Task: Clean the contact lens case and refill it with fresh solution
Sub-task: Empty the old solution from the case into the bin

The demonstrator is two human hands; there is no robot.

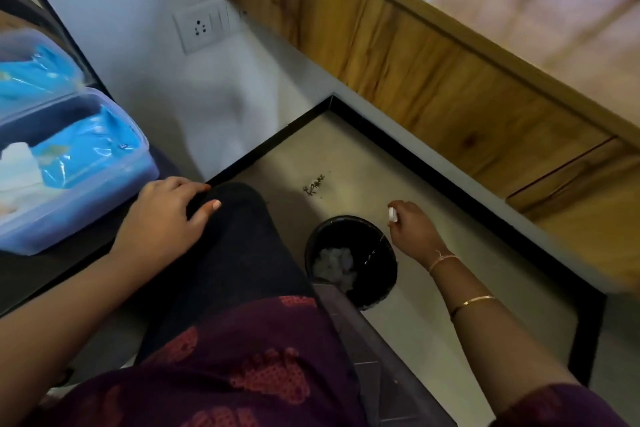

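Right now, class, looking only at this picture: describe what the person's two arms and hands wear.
The left hand and forearm are bare: no band or sleeve in view. The right hand has a thin pale thread bracelet at its wrist, then a slim gold bangle beside a thin dark band further up. A dark purple sleeve covers that upper arm.

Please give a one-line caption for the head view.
Right hand holds a small white item over the black bin on the floor; left hand rests on the knee.
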